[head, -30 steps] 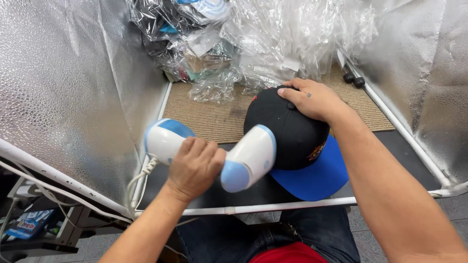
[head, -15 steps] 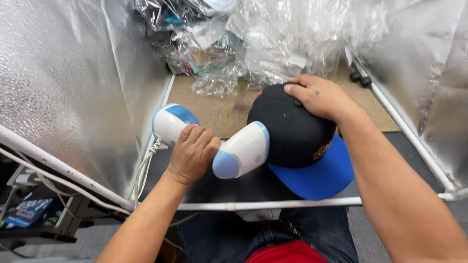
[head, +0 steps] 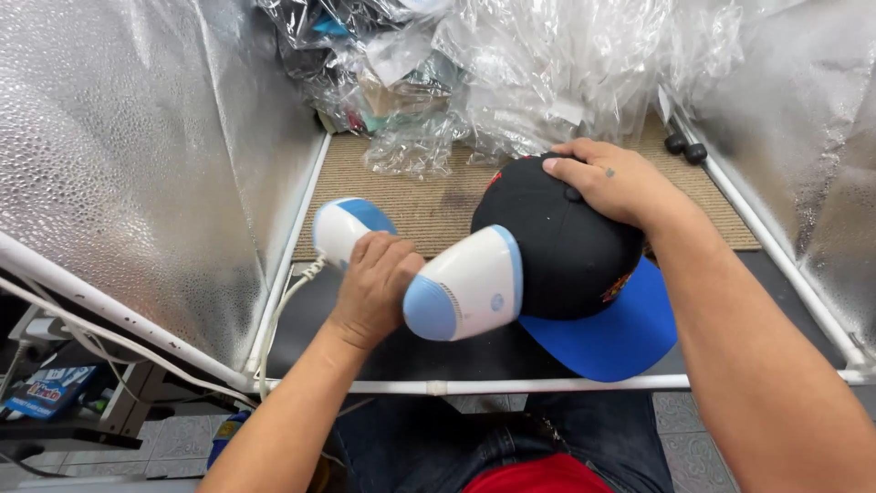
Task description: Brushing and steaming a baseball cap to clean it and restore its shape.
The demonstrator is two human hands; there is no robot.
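Observation:
My left hand (head: 376,285) grips the handle of a white and light-blue handheld steamer (head: 465,283), whose head presses against the left side of a black cap (head: 561,251). The cap has a bright blue brim (head: 616,333) pointing toward me and rests on a dark mat. On the cap's crown lies my right hand (head: 613,181), fingers spread flat, holding it down. The steamer's rounded rear end (head: 345,226) sticks out to the left of my left hand, and its white cord (head: 278,310) runs down and away.
Silver reflective panels (head: 137,155) wall in the space at left and right, framed by white tubes (head: 547,383). Crumpled clear plastic bags (head: 511,73) pile up at the back on a tan woven mat (head: 429,196). Two small black knobs (head: 684,148) sit at the back right.
The steamer and my left hand have shifted slightly along the cap's left side. My right hand stays on the crown.

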